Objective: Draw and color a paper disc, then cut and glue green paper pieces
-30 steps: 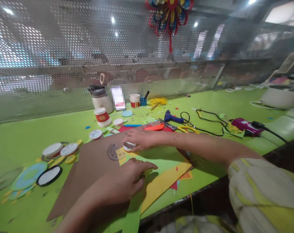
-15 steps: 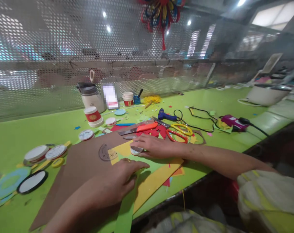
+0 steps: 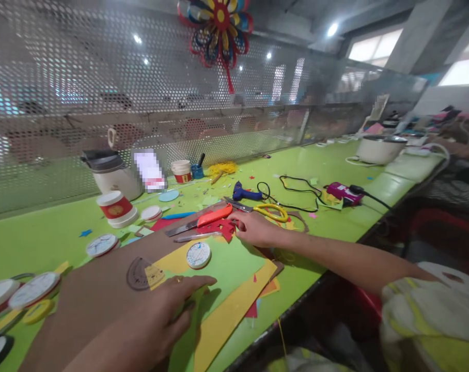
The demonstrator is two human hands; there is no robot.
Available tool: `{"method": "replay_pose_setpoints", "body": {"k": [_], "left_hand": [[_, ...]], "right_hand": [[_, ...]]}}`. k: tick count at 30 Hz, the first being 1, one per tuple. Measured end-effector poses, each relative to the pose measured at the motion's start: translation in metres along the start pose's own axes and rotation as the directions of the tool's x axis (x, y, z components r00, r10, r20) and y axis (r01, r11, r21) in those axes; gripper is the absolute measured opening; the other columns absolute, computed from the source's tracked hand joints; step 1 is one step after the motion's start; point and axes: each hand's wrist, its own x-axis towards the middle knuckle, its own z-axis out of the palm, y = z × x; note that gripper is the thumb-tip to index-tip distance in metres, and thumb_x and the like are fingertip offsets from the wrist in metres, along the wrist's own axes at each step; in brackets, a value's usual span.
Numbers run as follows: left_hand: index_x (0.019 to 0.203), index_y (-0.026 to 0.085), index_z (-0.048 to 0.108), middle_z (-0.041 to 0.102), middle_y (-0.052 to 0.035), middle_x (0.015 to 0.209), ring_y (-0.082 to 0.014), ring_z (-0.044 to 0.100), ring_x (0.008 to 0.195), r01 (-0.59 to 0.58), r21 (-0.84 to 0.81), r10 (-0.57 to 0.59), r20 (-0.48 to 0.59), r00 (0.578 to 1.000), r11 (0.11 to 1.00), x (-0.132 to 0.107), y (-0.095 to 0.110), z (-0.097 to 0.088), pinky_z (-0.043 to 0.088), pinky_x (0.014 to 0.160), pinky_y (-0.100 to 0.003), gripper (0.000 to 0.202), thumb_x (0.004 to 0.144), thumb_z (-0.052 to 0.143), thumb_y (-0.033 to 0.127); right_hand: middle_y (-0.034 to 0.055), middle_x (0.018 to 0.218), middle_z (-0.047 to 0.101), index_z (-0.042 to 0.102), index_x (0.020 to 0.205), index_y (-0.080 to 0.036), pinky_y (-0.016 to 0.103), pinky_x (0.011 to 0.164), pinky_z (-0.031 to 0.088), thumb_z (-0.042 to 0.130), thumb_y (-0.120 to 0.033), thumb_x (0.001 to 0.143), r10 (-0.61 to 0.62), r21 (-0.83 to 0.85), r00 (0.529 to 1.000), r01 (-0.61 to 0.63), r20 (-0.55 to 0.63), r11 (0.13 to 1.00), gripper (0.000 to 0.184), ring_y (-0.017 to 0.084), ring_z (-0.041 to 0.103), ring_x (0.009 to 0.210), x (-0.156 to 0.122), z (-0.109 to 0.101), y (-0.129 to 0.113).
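Head view: two bare hands work over paper on a green table, and a round patterned lid (image 3: pixel 198 255) lies between them
Lid place: flat on the green sheet (image 3: pixel 242 263), close to its far-left edge, where yellow paper (image 3: pixel 229 318) shows from below
Lid direction: from the left hand (image 3: pixel 153 315) it lies far and to the right; from the right hand (image 3: pixel 258 228) it lies near and to the left
Lid axis: it is round, so no long axis; the left index fingertip is the nearer one, just beside but apart
Left hand: palm down, index finger stretched toward the right, thumb apart from it, no object seen in its grasp
Right hand: fingers bent down at the red paper scraps (image 3: pixel 225 227); what is under the palm is hidden, so I cannot tell whether it pinches something
Cutter: the orange cutter (image 3: pixel 215 214) lies just left of the right fingers, its long axis going from near left to far right, blade bare at the left
Around the lid: pen (image 3: pixel 198 236) on the far side, protractor (image 3: pixel 137 274) to the left on brown board (image 3: pixel 91 305)
In the way: yellow-handled scissors (image 3: pixel 271 212) close on the far side of the right hand, glue gun (image 3: pixel 248 192) farther
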Motion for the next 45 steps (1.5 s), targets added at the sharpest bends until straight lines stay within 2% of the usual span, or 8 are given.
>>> {"method": "replay_pose_setpoints", "body": {"k": [3, 9, 15, 26, 29, 33, 40, 45], "left_hand": [[0.124, 0.031, 0.067, 0.068, -0.0036, 0.129, -0.0309, 0.063, 0.117, 0.03, 0.048, -0.034, 0.08, 0.996, 0.998, 0.007, -0.002, 0.0, 0.048, 0.101, -0.048, 0.045, 0.083, 0.048, 0.031], [0.126, 0.025, 0.065, 0.07, -0.0059, 0.125, -0.0294, 0.065, 0.115, -0.024, -0.006, 0.024, 0.0, 1.0, 1.0, 0.019, -0.01, -0.002, 0.049, 0.1, -0.043, 0.047, 0.083, 0.048, 0.029], [0.124, 0.02, 0.067, 0.071, -0.0078, 0.123, -0.0281, 0.068, 0.108, -0.018, 0.075, 0.016, 0.018, 1.0, 0.997, 0.014, 0.002, -0.005, 0.052, 0.095, -0.04, 0.049, 0.08, 0.046, 0.023], [0.119, 0.027, 0.069, 0.069, -0.0045, 0.127, -0.028, 0.066, 0.112, -0.021, 0.047, 0.02, 0.019, 1.0, 0.999, 0.011, 0.007, -0.008, 0.052, 0.096, -0.039, 0.041, 0.085, 0.046, 0.025], [0.119, 0.028, 0.069, 0.069, -0.0033, 0.126, -0.0286, 0.065, 0.114, -0.018, 0.026, 0.017, 0.034, 0.999, 1.0, 0.012, 0.008, -0.008, 0.05, 0.099, -0.04, 0.043, 0.083, 0.047, 0.022], [0.117, 0.027, 0.069, 0.071, -0.0038, 0.124, -0.0284, 0.066, 0.112, -0.022, 0.003, 0.022, 0.04, 0.999, 1.0, 0.014, 0.008, -0.008, 0.05, 0.097, -0.04, 0.043, 0.081, 0.047, 0.021], [0.126, 0.025, 0.063, 0.07, -0.0046, 0.125, -0.0279, 0.066, 0.109, -0.024, 0.021, 0.025, -0.024, 0.999, 0.999, 0.015, 0.002, -0.012, 0.051, 0.093, -0.037, 0.048, 0.081, 0.044, 0.021], [0.124, 0.022, 0.063, 0.071, -0.0051, 0.121, -0.028, 0.065, 0.108, 0.025, 0.012, -0.024, -0.017, 1.0, 1.0, 0.015, -0.001, -0.012, 0.051, 0.09, -0.035, 0.047, 0.08, 0.044, 0.023]], "right_hand": [[0.001, 0.077, 0.068, 0.069, 0.114, -0.019, 0.023, 0.057, 0.031, 0.057, -0.008, 0.078, -0.005, -0.011, 1.0, 0.004, -0.026, 1.0, 0.039, 0.015, 0.056, 0.067, 0.005, 0.007, -0.002], [0.003, 0.078, 0.069, 0.071, 0.107, -0.018, 0.024, 0.06, 0.033, 0.056, -0.007, 0.077, -0.009, -0.006, 0.999, 0.009, -0.031, 1.0, 0.035, 0.016, 0.055, 0.068, 0.016, 0.009, -0.001], [0.0018, 0.074, 0.068, 0.07, 0.11, -0.018, 0.024, 0.059, 0.033, 0.057, -0.008, 0.078, -0.032, 0.048, 0.999, 0.032, 0.019, 0.998, 0.037, 0.015, 0.055, 0.064, -0.003, 0.005, -0.01], [0.0024, 0.072, 0.068, 0.07, 0.108, -0.017, 0.024, 0.062, 0.038, 0.06, -0.01, 0.077, -0.014, -0.043, 0.999, 0.016, 0.043, 0.999, 0.033, 0.016, 0.058, 0.065, 0.003, 0.004, -0.002], [0.0091, 0.091, 0.069, 0.068, 0.11, -0.016, 0.029, 0.069, 0.041, 0.057, -0.016, 0.084, -0.061, -0.132, 0.998, 0.063, 0.016, 0.989, 0.028, 0.021, 0.061, 0.08, -0.002, 0.001, -0.003], [0.0144, 0.113, 0.061, 0.067, 0.108, -0.016, 0.037, 0.087, 0.042, 0.061, -0.022, 0.086, -0.231, -0.24, 0.971, 0.238, 0.06, 0.941, 0.023, 0.029, 0.053, 0.106, 0.0, -0.001, -0.006], [0.0134, 0.115, 0.06, 0.065, 0.112, -0.017, 0.039, 0.092, 0.041, 0.059, -0.012, 0.086, -0.391, -0.317, 0.904, 0.427, 0.175, 0.847, 0.027, 0.027, 0.051, 0.107, 0.016, -0.002, 0.001], [0.016, 0.113, 0.063, 0.067, 0.105, -0.012, 0.038, 0.088, 0.042, 0.054, -0.007, 0.087, -0.418, -0.361, 0.886, 0.464, 0.201, 0.809, 0.023, 0.027, 0.053, 0.104, 0.02, -0.003, 0.002]]}}
